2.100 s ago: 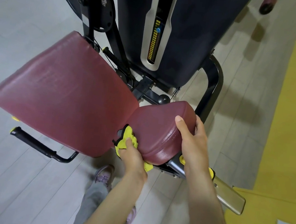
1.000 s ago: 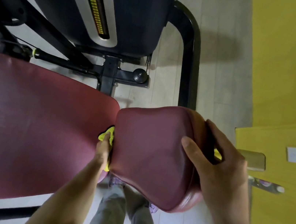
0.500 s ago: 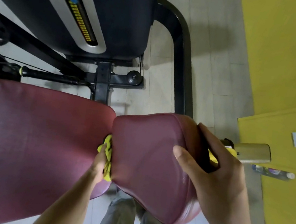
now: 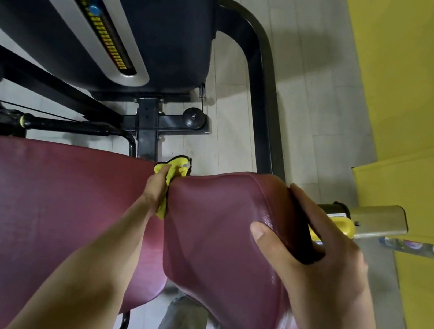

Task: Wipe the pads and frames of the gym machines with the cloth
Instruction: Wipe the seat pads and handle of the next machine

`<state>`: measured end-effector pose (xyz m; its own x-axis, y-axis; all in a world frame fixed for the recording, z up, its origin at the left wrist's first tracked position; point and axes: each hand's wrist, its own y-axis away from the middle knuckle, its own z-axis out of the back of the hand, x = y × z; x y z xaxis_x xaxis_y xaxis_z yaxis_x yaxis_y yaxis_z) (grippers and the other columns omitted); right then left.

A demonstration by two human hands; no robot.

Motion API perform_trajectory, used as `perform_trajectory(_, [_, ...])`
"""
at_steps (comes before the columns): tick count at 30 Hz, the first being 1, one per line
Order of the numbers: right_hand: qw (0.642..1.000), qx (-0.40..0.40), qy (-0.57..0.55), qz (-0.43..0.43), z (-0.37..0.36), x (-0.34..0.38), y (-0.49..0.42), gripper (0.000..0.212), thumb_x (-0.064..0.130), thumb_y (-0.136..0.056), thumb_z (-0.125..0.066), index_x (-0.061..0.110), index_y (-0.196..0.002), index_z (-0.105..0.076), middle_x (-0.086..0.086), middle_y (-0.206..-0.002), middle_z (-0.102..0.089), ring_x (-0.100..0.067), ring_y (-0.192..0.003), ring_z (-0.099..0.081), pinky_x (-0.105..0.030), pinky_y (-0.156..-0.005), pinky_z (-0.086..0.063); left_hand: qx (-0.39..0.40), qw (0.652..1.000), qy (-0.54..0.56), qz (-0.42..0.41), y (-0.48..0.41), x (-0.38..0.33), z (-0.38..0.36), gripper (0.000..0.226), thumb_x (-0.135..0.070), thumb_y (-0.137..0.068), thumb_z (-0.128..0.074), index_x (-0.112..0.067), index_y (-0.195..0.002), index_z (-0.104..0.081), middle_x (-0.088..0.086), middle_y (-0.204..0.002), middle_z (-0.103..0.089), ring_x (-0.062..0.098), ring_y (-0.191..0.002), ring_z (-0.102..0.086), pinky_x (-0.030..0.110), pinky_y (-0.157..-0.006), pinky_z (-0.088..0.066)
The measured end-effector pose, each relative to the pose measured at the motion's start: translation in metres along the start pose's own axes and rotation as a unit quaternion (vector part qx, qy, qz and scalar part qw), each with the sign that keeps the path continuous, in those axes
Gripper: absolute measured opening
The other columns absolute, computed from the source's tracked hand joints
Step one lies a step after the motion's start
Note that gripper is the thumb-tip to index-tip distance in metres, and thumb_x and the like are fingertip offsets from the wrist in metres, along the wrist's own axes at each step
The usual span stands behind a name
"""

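Pale floor (image 4: 306, 87) and a yellow wall (image 4: 421, 68) sit behind the gym machine; the left hand (image 4: 156, 190) has its fingers clamped on the yellow cloth (image 4: 177, 164), which is pushed into the gap between the big red pad (image 4: 34, 207) and the small red pad (image 4: 221, 238); the right hand (image 4: 321, 270) grips the small pad's edge, thumb on top, fingers wrapped behind; the step looks like wiping inside the gap; next the cloth likely needs the pad tops, then the black frame (image 4: 264, 87).
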<state>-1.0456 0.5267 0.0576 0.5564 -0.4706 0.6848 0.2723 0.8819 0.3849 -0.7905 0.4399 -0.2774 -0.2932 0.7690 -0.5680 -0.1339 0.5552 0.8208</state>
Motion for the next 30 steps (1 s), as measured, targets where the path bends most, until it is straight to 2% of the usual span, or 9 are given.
perform_trajectory(2, [1.0,0.003,0.003,-0.002,0.001,0.002,-0.001,0.079,0.072,-0.056,-0.07,0.062,-0.132,-0.055,0.034,-0.11,-0.069,0.002,-0.107,-0.064,-0.035,-0.1,-0.052,0.006,0.997,-0.069,-0.021,0.02,-0.018,-0.013,0.031,-0.041,-0.093,-0.062,-0.017,-0.094,-0.081,0.003,-0.092,-0.077,0.018,-0.088,-0.071,0.031,-0.084,-0.054])
perform_trajectory(6, [1.0,0.006,0.005,-0.008,0.001,0.004,0.0,0.083,0.079,-0.053,-0.065,0.063,-0.134,-0.053,0.028,-0.107,-0.072,-0.003,-0.106,-0.066,-0.039,-0.099,-0.053,0.02,0.991,-0.119,-0.063,0.052,-0.034,-0.024,0.03,-0.034,-0.102,-0.057,-0.012,-0.088,-0.073,-0.008,-0.064,-0.07,0.004,-0.059,-0.065,0.016,-0.054,-0.049])
perform_trajectory(7, [1.0,0.005,0.005,-0.007,0.001,0.005,0.001,0.084,0.08,-0.052,-0.063,0.062,-0.134,-0.053,0.026,-0.105,-0.073,-0.004,-0.104,-0.066,-0.039,-0.098,-0.053,0.016,0.988,-0.131,-0.078,0.057,-0.034,-0.024,0.03,-0.036,-0.102,-0.058,-0.014,-0.086,-0.072,-0.011,-0.062,-0.068,0.006,-0.061,-0.065,0.019,-0.057,-0.05])
perform_trajectory(10, [1.0,0.008,0.002,-0.007,0.002,0.005,0.001,0.086,0.082,-0.052,-0.062,0.06,-0.134,-0.055,0.019,-0.095,-0.074,-0.007,-0.097,-0.067,-0.038,-0.094,-0.055,0.04,0.981,-0.14,-0.13,0.083,-0.042,-0.033,0.038,-0.05,-0.095,-0.062,-0.017,-0.087,-0.078,-0.003,-0.084,-0.076,0.015,-0.085,-0.066,0.037,-0.088,-0.052])
perform_trajectory(13, [1.0,0.015,0.008,-0.007,0.003,0.005,0.001,0.084,0.08,-0.053,-0.065,0.06,-0.134,-0.055,0.029,-0.097,-0.072,-0.001,-0.098,-0.065,-0.03,-0.089,-0.053,0.072,0.968,-0.141,-0.194,0.132,-0.058,-0.06,0.036,-0.051,-0.095,-0.061,-0.026,-0.072,-0.071,-0.014,-0.073,-0.066,0.011,-0.076,-0.059,0.039,-0.083,-0.045])
perform_trajectory(17, [0.999,0.031,0.017,-0.007,0.004,0.006,0.0,0.084,0.08,-0.055,-0.065,0.062,-0.136,-0.052,0.035,-0.101,-0.069,0.003,-0.099,-0.065,-0.028,-0.087,-0.054,0.126,0.941,-0.115,-0.292,0.196,-0.073,-0.093,0.04,-0.054,-0.095,-0.055,-0.023,-0.103,-0.077,-0.008,-0.103,-0.078,0.013,-0.105,-0.07,0.036,-0.096,-0.051])
perform_trajectory(20, [0.999,0.031,0.018,0.001,0.004,0.005,-0.001,0.084,0.081,-0.055,-0.065,0.062,-0.137,-0.052,0.036,-0.113,-0.068,0.004,-0.107,-0.065,-0.03,-0.091,-0.055,0.131,0.941,-0.098,-0.297,0.194,-0.073,-0.094,0.045,-0.056,-0.097,-0.051,-0.023,-0.114,-0.077,-0.007,-0.113,-0.077,0.013,-0.116,-0.068,0.041,-0.104,-0.049])
perform_trajectory(25, [0.999,0.028,0.017,0.008,0.004,0.003,-0.002,0.084,0.081,-0.057,-0.065,0.06,-0.137,-0.054,0.033,-0.115,-0.069,0.004,-0.106,-0.066,-0.035,-0.094,-0.056,0.078,0.956,-0.157,-0.236,0.136,-0.054,-0.066,0.048,-0.064,-0.094,-0.051,-0.026,-0.1,-0.079,-0.006,-0.097,-0.079,0.013,-0.098,-0.071,0.041,-0.099,-0.052])
perform_trajectory(30, [0.999,0.034,0.007,0.001,0.004,0.001,-0.002,0.084,0.082,-0.055,-0.065,0.062,-0.136,-0.052,0.024,-0.102,-0.074,-0.002,-0.091,-0.07,-0.034,-0.083,-0.059,0.035,0.968,-0.183,-0.166,0.073,-0.039,-0.036,0.063,-0.066,-0.084,-0.053,-0.008,-0.093,-0.075,0.001,-0.085,-0.073,0.016,-0.081,-0.065,0.045,-0.091,-0.051])
